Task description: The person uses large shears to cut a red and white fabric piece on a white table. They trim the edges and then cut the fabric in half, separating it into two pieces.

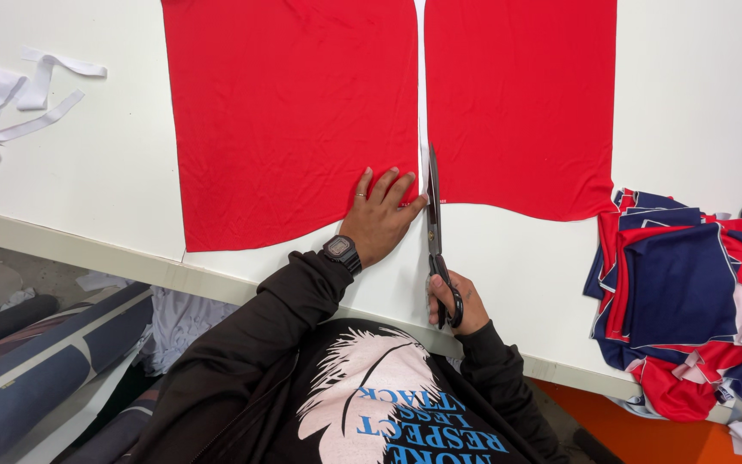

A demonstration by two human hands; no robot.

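Right now the left hand (380,219) lies spread flat on red cloth (289,112); the right hand (455,302) grips scissors (434,215), whose blades risk nicking nearby fingertips.

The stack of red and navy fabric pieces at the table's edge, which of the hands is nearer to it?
Right. The right hand grips the scissors, a short way from the stack of red and navy pieces. The left hand lies flat on the red fabric panel, farther away.
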